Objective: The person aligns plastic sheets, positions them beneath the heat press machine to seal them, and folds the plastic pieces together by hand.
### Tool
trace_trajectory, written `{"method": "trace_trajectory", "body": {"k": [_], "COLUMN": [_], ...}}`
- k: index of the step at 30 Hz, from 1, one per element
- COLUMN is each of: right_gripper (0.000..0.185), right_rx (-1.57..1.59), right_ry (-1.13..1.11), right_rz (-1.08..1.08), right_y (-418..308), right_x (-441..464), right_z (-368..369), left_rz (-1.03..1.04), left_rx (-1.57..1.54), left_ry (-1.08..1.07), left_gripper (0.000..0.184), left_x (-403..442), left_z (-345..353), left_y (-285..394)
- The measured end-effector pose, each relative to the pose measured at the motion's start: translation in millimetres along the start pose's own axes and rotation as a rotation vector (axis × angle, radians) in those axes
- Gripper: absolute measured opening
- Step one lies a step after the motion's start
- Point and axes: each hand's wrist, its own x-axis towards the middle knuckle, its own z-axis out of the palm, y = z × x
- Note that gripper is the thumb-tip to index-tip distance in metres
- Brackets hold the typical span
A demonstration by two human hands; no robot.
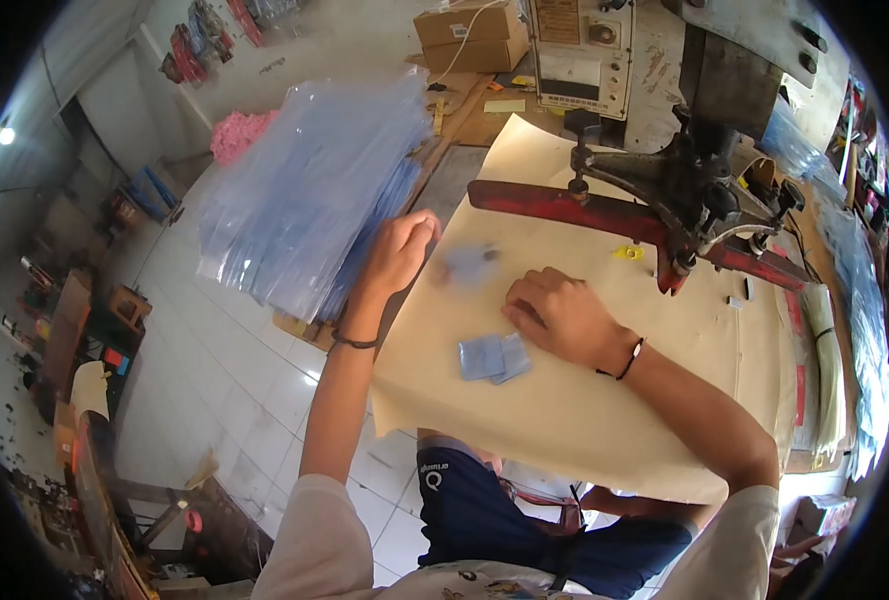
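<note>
My left hand (402,250) is at the right edge of a tall stack of clear bluish plastic sheets (315,170), its fingers curled; what they hold, if anything, is hidden. Over the tan paper-covered table (615,400) is my right hand (563,315), fingers bent and bunched, with nothing visible in them. Two small blue plastic pieces (483,357) lie overlapping just below it. Between my hands a blurred bluish piece (472,265) shows above the paper.
A machine head with a red bar (565,205) stands over the table's far side. Near it lies a small yellow object (629,252). Cardboard boxes (475,40) and a control panel (583,60) are behind. Plastic sheeting (858,300) hangs at the right. Pink material (245,136) is behind the stack.
</note>
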Motion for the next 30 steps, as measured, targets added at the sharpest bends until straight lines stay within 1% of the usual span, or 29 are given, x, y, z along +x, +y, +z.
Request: {"method": "trace_trajectory", "body": {"k": [1, 4, 5, 7, 10, 14, 16, 19, 20, 23, 26, 30], "right_gripper": [0.013, 0.013, 0.014, 0.017, 0.026, 0.04, 0.044, 0.05, 0.051, 0.048, 0.041, 0.036], "right_rx": [-0.012, -0.022, -0.024, -0.023, -0.038, -0.124, -0.146, -0.13, -0.12, -0.112, -0.07, -0.03], "right_ry": [-0.003, -0.03, -0.046, 0.021, 0.08, 0.061, 0.057, 0.104, 0.127, 0.079, 0.077, 0.118], "right_rz": [-0.003, 0.025, 0.039, 0.019, 0.006, 0.036, 0.008, -0.022, -0.035, -0.004, -0.05, -0.075], "right_y": [-0.3, -2.0, -2.9, -2.4, 1.1, 4.2, 4.3, 7.4, 11.0, 15.6, 25.2, 23.2], "right_x": [-0.1, 0.5, -0.2, -2.6, -2.0, 3.9, 10.8, 22.4, 27.5, 29.1, 27.2, 25.3], "right_z": [0.2, -0.5, -1.3, 0.4, 5.3, 13.4, 16.3, 28.9, 31.4, 34.1, 37.3, 35.3], "left_rz": [-0.019, 0.088, 0.067, 0.028, -0.076, -0.067, -0.07, 0.038, 0.035, 0.002, 0.028, 0.035], "left_rx": [-0.003, 0.085, 0.088, 0.094, 0.18, 0.211, 0.227, 0.382, 0.444, 0.596, 0.598, 0.592], "left_ry": [-0.025, 0.065, 0.123, 0.253, 0.197, 0.295, 0.316, 0.368, 0.358, 0.33, 0.299, 0.242], "left_gripper": [0.031, 0.03, 0.028, 0.026, 0.022, 0.02, 0.019, 0.025, 0.026, 0.034, 0.032, 0.024], "left_x": [0.6, 2.3, 2.5, 2.8, 1.8, 6.0, 6.2, 9.0, 10.3, 6.7, 6.0, 6.1], "left_z": [1.8, 9.0, 12.8, 16.7, 13.6, 22.0, 24.4, 28.8, 28.8, 24.2, 22.7, 23.9], "left_y": [-3.1, -13.6, -16.6, -13.2, -4.2, -16.5, -18.8, -27.9, -31.2, -17.9, -12.4, -12.4]}}
